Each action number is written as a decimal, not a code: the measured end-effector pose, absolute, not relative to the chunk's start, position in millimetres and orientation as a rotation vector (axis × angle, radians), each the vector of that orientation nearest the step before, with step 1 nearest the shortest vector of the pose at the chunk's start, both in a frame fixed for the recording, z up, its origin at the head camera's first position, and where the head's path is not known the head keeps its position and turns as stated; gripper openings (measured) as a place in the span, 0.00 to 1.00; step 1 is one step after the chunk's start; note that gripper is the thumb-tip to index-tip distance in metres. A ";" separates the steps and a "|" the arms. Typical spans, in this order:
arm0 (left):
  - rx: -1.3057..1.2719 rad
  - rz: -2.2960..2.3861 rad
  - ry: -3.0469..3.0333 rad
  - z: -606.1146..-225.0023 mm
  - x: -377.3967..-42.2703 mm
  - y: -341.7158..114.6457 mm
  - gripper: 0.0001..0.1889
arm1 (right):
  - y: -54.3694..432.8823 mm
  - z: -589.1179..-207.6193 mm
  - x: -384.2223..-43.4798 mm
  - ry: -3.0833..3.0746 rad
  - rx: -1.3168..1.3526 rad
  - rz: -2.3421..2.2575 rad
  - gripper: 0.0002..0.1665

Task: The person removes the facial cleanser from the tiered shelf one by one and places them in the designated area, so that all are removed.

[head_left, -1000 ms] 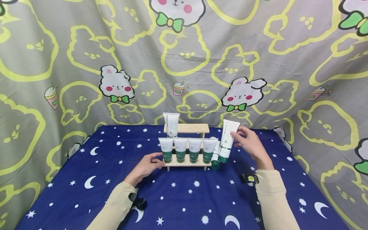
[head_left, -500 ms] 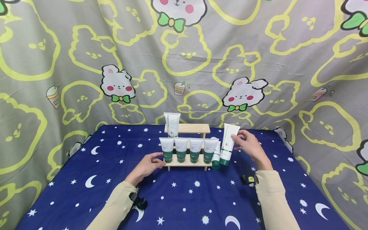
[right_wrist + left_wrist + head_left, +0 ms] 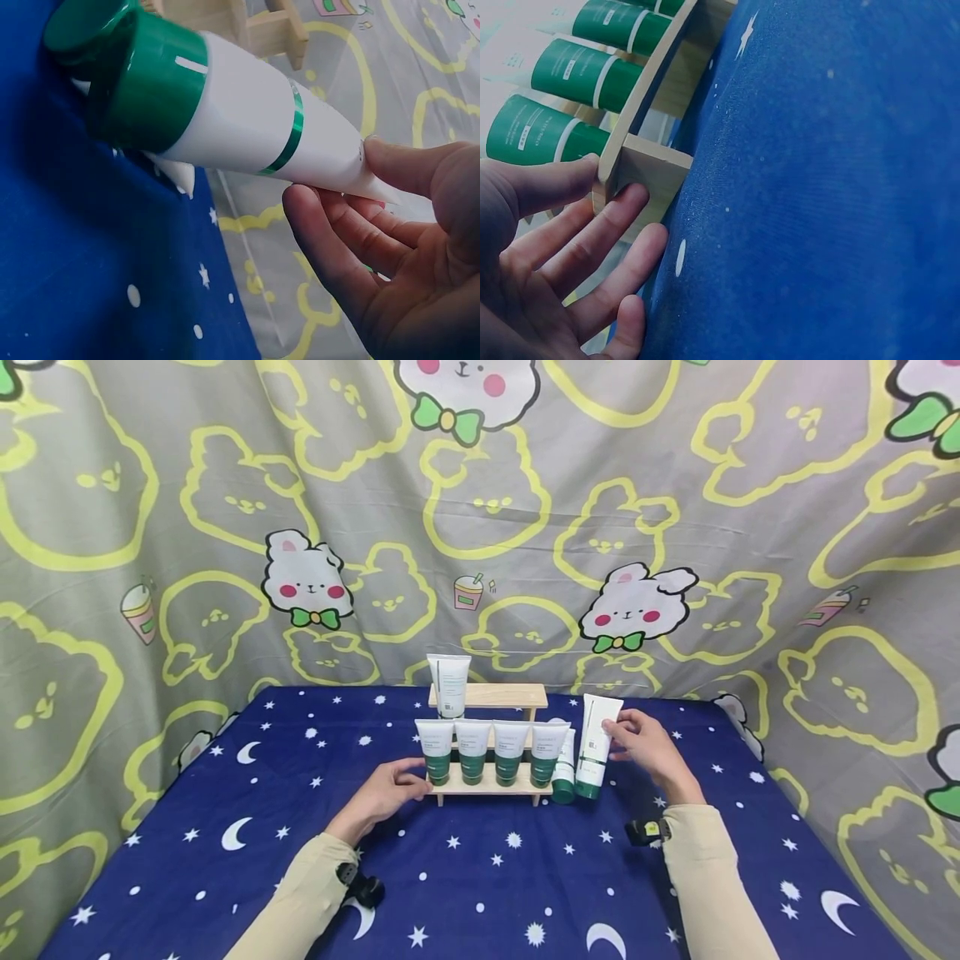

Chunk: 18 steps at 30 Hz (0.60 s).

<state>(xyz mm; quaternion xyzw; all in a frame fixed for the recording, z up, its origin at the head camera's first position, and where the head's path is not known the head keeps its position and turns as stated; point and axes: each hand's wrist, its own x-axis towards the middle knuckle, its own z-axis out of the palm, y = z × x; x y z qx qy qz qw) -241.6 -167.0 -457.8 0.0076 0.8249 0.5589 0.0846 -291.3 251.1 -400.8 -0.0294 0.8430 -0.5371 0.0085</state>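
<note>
My right hand [image 3: 647,739] pinches a large white tube [image 3: 597,747] near its flat top end, with its green cap pointing down close to the cloth. The thumb is on one side and the fingers on the other in the right wrist view. Another white tube [image 3: 564,768] leans just left of it, beside the rack. At the left end of the wooden tiered rack [image 3: 487,783], my left hand [image 3: 384,793] grips the lower shelf, thumb at its top edge and fingertips beneath. Several small white-and-green tubes [image 3: 471,752] stand in a row on that shelf.
One larger white tube [image 3: 450,685] stands at the left of the rack's top shelf [image 3: 498,695]. A blue cloth with stars and moons [image 3: 465,877] covers the table. Behind its far edge hangs a grey patterned curtain [image 3: 390,510].
My right hand has brought the large tube down, and its cap end is now closer to the cloth, next to the leaning tube. My left hand stays at the rack's end.
</note>
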 end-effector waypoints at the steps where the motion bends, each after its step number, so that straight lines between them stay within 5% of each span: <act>1: 0.025 1.664 2.462 -457.8 -241.5 -167.3 0.28 | 251.1 -402.2 -291.9 2.628 -0.086 -1.681 0.25; 18: 0.022 1.660 2.467 -456.5 -241.5 -167.6 0.28 | 247.3 -424.9 -298.9 2.557 0.042 -1.630 0.30</act>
